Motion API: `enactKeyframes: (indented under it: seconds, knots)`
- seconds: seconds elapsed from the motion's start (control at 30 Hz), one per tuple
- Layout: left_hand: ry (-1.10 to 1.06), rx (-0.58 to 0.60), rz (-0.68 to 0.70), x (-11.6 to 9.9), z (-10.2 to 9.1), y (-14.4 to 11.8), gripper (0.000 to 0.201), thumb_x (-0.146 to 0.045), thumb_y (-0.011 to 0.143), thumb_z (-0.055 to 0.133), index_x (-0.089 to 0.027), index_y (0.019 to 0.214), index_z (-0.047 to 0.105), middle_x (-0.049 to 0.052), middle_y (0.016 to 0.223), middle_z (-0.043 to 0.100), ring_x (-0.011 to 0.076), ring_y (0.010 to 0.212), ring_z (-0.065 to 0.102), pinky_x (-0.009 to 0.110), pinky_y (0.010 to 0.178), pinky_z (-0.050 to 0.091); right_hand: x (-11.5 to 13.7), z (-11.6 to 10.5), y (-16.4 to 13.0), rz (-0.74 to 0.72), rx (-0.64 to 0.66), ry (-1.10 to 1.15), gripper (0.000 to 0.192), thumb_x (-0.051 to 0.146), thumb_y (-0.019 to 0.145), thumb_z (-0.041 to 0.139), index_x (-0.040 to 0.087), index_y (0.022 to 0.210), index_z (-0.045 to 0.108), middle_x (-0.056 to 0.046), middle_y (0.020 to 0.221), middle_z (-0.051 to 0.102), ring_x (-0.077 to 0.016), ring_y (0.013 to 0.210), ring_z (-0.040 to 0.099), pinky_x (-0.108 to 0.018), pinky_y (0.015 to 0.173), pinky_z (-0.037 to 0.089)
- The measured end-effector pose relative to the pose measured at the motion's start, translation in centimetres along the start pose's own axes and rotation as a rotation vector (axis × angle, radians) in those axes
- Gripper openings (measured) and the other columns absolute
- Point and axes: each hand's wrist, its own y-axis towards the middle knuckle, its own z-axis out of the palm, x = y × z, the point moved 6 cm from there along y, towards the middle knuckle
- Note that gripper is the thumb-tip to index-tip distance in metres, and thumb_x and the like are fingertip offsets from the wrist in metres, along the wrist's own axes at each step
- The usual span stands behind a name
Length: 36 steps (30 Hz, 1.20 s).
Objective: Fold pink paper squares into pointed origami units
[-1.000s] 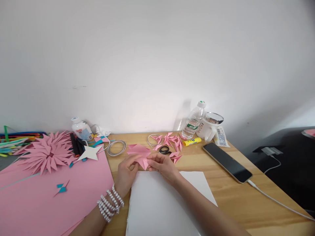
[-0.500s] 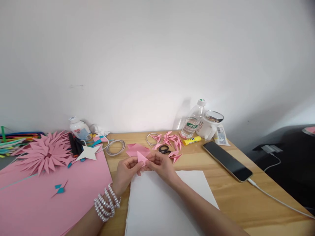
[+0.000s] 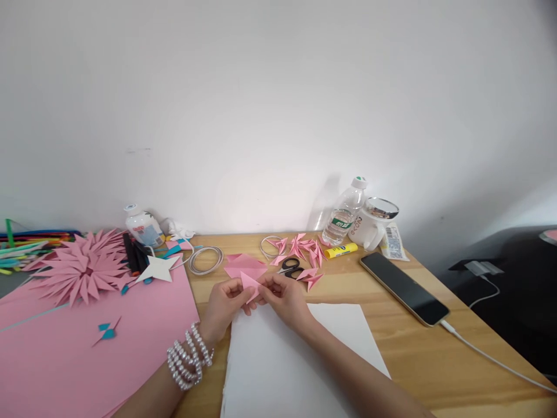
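A plain white wall (image 3: 278,104) fills the view above a light wooden table (image 3: 418,348) pushed against it. Along the table's left edge lies a large pink sheet (image 3: 87,354), with a spiky pink paper flower (image 3: 82,268), one white paper star (image 3: 159,269) and a small teal scrap (image 3: 107,332) on it. At the near edge lies a white sheet (image 3: 296,360). Toward the right edge lies one dark phone (image 3: 404,288) with a white cable plugged in. At the back edge stand a clear water bottle (image 3: 346,213) with a green label, its writing too small to read, and a white mug (image 3: 369,223) with pink lettering I cannot make out; a yellow glue stick (image 3: 341,251) lies before them, near black-handled scissors (image 3: 290,267) and a cluster of small folded pink pieces (image 3: 304,248). Above the white sheet's far edge, the left hand (image 3: 226,305), with pearl bracelets on its wrist, and the right hand (image 3: 285,299) both pinch one small folded pink paper (image 3: 250,284) between fingertips.
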Motion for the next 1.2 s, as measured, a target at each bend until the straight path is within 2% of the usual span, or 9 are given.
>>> enactKeyframes:
  seconds: [0.2,0.3,0.43,0.53,0.7,0.83,1.0,1.1,1.2]
  knots:
    - [-0.234,0.038,-0.077,-0.3,0.3,-0.1,0.008,-0.018,0.069,0.06,-0.013,0.074,0.057,0.001,0.062,0.058,0.0099,0.049,0.051,0.021,0.043,0.04,-0.2,0.4,-0.1,0.045,-0.005,0.198,0.014,0.025,0.07,0.061,0.015,0.078,0.057,-0.001,0.065,0.061,-0.0137,0.058,0.061,-0.029,0.06,0.052]
    - [-0.329,0.063,-0.115,-0.3,0.2,0.0,0.005,-0.016,0.069,0.059,-0.013,0.071,0.055,0.0,0.061,0.057,0.0086,0.048,0.051,0.019,0.042,0.039,0.3,0.6,-0.2,-0.006,0.042,0.219,0.014,0.028,0.071,0.061,0.016,0.075,0.057,-0.002,0.067,0.062,-0.0141,0.061,0.062,-0.031,0.065,0.052]
    - [-0.397,0.053,-0.172,0.0,0.0,0.0,0.003,-0.012,0.068,0.057,-0.013,0.068,0.054,-0.002,0.056,0.055,0.0075,0.043,0.049,0.018,0.039,0.035,0.8,0.0,-0.4,-0.145,-0.014,0.037,0.014,0.027,0.071,0.061,0.018,0.081,0.06,-0.004,0.076,0.062,-0.0151,0.07,0.061,-0.03,0.067,0.052]
    - [-0.412,0.057,-0.194,0.0,-0.1,-0.1,0.004,-0.012,0.067,0.057,-0.014,0.07,0.055,-0.002,0.054,0.055,0.008,0.042,0.05,0.018,0.038,0.034,0.5,-0.2,-0.4,-0.157,-0.031,0.018,0.025,0.026,0.07,0.062,0.019,0.094,0.06,-0.003,0.076,0.063,-0.0152,0.07,0.06,-0.03,0.066,0.052]
    - [-0.414,0.089,-0.206,0.1,0.0,0.0,0.004,-0.012,0.067,0.058,-0.014,0.069,0.056,-0.001,0.053,0.056,0.0087,0.043,0.05,0.018,0.039,0.034,0.1,0.3,-0.3,-0.076,0.033,0.068,0.016,0.03,0.071,0.061,0.017,0.078,0.067,-0.002,0.063,0.062,-0.0132,0.058,0.058,-0.027,0.057,0.05]
    - [-0.485,0.096,-0.229,0.4,0.0,0.0,0.006,-0.01,0.066,0.059,-0.014,0.063,0.055,-0.002,0.054,0.055,0.007,0.046,0.049,0.018,0.043,0.037,1.2,0.1,-0.5,-0.188,-0.002,-0.071,0.015,0.031,0.073,0.06,0.019,0.077,0.068,-0.004,0.066,0.063,-0.0137,0.058,0.057,-0.027,0.055,0.048]
    - [-0.56,0.055,-0.341,0.6,0.2,-0.1,0.009,-0.007,0.061,0.059,-0.014,0.057,0.054,-0.004,0.05,0.051,0.005,0.042,0.046,0.017,0.04,0.034,2.5,0.2,-0.9,-0.359,-0.003,-0.356,0.017,0.028,0.078,0.054,0.021,0.072,0.067,-0.006,0.074,0.065,-0.0169,0.069,0.058,-0.029,0.064,0.045]
    - [-0.539,0.048,-0.356,0.4,0.2,-0.1,0.01,-0.008,0.06,0.058,-0.014,0.053,0.053,-0.004,0.045,0.048,0.0049,0.038,0.042,0.017,0.037,0.032,2.3,0.2,-0.8,-0.291,0.008,-0.297,0.018,0.033,0.076,0.055,0.02,0.071,0.067,-0.005,0.071,0.064,-0.0163,0.067,0.057,-0.029,0.063,0.045]
    - [-0.492,0.088,-0.297,0.1,0.1,-0.1,0.007,-0.01,0.062,0.057,-0.014,0.056,0.055,-0.003,0.045,0.051,0.0059,0.039,0.045,0.018,0.039,0.033,0.9,0.3,-0.4,-0.015,0.067,0.036,0.026,0.041,0.073,0.058,0.016,0.071,0.065,-0.005,0.064,0.062,-0.0138,0.058,0.057,-0.029,0.059,0.048]
